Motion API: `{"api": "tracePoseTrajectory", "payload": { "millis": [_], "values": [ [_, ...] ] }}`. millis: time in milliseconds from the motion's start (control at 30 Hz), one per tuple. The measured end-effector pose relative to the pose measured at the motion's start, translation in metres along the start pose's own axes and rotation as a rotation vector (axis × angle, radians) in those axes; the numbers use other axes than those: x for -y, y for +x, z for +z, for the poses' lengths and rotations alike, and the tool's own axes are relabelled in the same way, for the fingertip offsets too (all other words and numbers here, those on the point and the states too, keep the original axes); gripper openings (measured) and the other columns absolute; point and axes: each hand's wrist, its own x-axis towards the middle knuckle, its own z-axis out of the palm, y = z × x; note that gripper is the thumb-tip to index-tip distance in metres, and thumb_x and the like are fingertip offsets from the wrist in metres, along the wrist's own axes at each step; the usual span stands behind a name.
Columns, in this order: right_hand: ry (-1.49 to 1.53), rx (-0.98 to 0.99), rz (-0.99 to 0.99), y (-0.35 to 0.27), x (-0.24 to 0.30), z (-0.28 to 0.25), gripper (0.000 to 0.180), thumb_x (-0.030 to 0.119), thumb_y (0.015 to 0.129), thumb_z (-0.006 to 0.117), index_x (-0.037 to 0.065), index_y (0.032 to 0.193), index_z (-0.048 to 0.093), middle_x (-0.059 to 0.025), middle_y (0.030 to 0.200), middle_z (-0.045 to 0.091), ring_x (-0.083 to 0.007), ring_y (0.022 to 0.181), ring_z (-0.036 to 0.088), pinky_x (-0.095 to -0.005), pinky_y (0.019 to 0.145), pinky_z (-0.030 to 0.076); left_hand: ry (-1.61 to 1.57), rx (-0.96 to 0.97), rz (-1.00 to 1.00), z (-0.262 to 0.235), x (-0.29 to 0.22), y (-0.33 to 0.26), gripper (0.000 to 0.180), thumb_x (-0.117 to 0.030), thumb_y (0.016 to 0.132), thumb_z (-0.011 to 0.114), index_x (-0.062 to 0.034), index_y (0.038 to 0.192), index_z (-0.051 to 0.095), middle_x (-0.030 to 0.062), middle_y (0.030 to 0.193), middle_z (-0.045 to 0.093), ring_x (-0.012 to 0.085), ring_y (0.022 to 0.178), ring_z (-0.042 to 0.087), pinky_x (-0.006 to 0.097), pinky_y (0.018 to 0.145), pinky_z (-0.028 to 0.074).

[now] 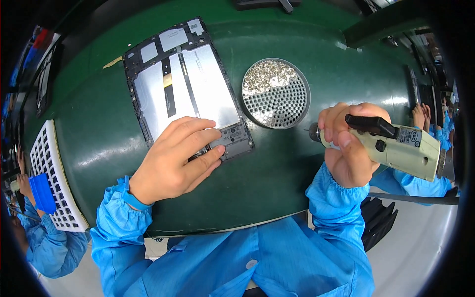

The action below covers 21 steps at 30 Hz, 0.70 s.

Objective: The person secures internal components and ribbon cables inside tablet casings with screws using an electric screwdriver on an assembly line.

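Note:
An opened tablet [210, 74] lies on the green tabletop, its silver battery plates and black frame exposed. My left hand [180, 158] rests over its near end, fingers stretched out and spread on the dark lower part, hiding some of it. My right hand [354, 138] is wrapped round a cream power screwdriver [408, 151] with a black lever. The tool is held sideways, right of the tablet, its tip pointing left. Between the tool and the tablet sits a round metal screw tray [277, 106], with small silver screws [272, 76] heaped over its far part and several holes showing in the near part.
A white grid tray [57, 183] with a blue piece [43, 193] stands at the table's left edge. A yellowish strip [113, 62] lies beside the tablet's far left. A dark object [264, 5] sits at the back. Co-workers in blue sleeves are at both sides.

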Motion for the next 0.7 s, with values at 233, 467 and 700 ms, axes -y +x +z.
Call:
{"api": "tracePoseTrajectory", "payload": {
  "millis": [233,467,700],
  "values": [
    [-0.003,-0.007,0.027,0.002,-0.002,-0.001,0.037,-0.007,0.071,0.055,0.002,0.106,0.048,-0.0123,0.075,0.057,-0.0206,0.068,0.056,-0.0359,0.067,0.051,0.112,0.044,-0.001,-0.003,-0.001,0.0,0.033,-0.009,0.064,0.076,-0.0002,0.095,0.067,0.0155,0.105,0.061,0.0322,0.103,0.058,0.045,0.089,0.046],
    [-0.005,-0.01,-0.001,0.001,-0.004,-0.002,0.036,-0.007,0.071,0.057,0.002,0.105,0.049,-0.012,0.074,0.057,-0.0191,0.065,0.056,-0.0366,0.067,0.051,0.077,0.018,0.009,0.0,0.001,-0.002,0.025,-0.006,0.064,0.076,0.0001,0.087,0.069,0.0176,0.098,0.062,0.0343,0.101,0.06,0.049,0.09,0.047],
    [0.0,0.02,-0.021,0.003,-0.008,-0.001,0.035,-0.005,0.073,0.058,0.001,0.106,0.049,-0.0119,0.073,0.057,-0.0177,0.063,0.055,-0.037,0.067,0.051,0.025,-0.025,0.057,0.001,0.005,-0.007,0.023,-0.004,0.063,0.076,0.0022,0.084,0.068,0.0172,0.095,0.062,0.0345,0.097,0.062,0.048,0.087,0.05]
  ]
}}
